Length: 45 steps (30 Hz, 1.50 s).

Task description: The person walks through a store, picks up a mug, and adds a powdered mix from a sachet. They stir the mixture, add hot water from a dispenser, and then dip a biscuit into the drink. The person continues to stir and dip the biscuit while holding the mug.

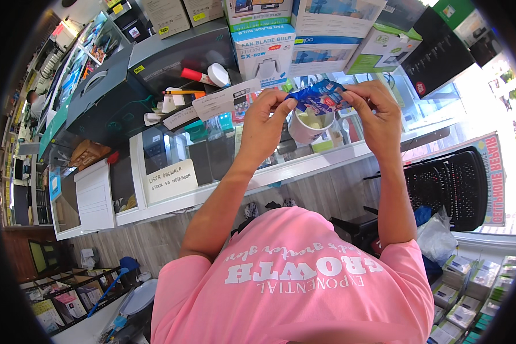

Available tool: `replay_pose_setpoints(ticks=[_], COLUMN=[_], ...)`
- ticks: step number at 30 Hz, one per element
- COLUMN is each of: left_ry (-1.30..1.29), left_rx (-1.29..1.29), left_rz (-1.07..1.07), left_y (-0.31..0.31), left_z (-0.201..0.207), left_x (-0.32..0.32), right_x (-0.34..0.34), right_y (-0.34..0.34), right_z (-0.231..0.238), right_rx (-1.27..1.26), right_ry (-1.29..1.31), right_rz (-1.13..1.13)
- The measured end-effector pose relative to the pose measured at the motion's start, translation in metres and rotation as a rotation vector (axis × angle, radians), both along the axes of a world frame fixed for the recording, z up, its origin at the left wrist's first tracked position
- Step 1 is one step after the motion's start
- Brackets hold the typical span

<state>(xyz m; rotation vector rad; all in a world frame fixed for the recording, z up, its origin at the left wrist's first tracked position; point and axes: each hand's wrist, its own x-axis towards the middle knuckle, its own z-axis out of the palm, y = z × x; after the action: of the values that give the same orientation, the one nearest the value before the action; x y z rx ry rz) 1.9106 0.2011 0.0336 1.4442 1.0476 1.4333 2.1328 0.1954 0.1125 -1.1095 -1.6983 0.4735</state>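
Note:
Between my two hands stretches a small shiny blue packet (322, 92), held just above a white cup (309, 129). My left hand (265, 123) pinches the packet's left end, and the fingers of my right hand (378, 117) pinch its right end. Something pale shows inside the cup, but I cannot make out what it is. The cup stands on the glass display counter (258, 175), below the packet. Whether the packet is torn along its edge cannot be seen clearly.
Boxes line the counter's far side, among them a blue and white bulb box (264, 54) and a large black speaker box (180, 54). A handwritten card (172, 180) and a notebook (94, 195) lie at the left. A black perforated chair (450, 186) stands at the right.

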Motion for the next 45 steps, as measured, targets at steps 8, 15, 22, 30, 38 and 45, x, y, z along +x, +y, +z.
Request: replay_pose_setpoints(ticks=[8, 15, 22, 30, 38, 45], left_ry=[0.089, -0.059, -0.235, -0.211, 0.206, 0.153], left_rx=[0.029, -0.074, -0.147, -0.109, 0.076, 0.091], left_rz=[-0.02, -0.06, -0.099, -0.055, -0.01, -0.007], left_y=[0.002, -0.001, -0.007, -0.008, -0.007, -0.009], left_z=[0.006, -0.005, -0.028, -0.027, 0.012, 0.022], left_x=[-0.002, -0.002, 0.001, 0.004, -0.006, -0.015], right_x=[0.009, 0.015, -0.008, -0.016, 0.027, 0.033], right_y=[0.002, 0.004, 0.016, 0.004, -0.006, -0.013], right_z=[-0.031, -0.013, 0.006, 0.015, -0.039, -0.047], right_rx=[-0.112, -0.328, -0.082, -0.032, -0.301, -0.218], right_ry=[0.252, 0.274, 0.056, 0.0, 0.167, 0.226], right_rz=[0.034, 0.115, 0.132, 0.045, -0.071, -0.072])
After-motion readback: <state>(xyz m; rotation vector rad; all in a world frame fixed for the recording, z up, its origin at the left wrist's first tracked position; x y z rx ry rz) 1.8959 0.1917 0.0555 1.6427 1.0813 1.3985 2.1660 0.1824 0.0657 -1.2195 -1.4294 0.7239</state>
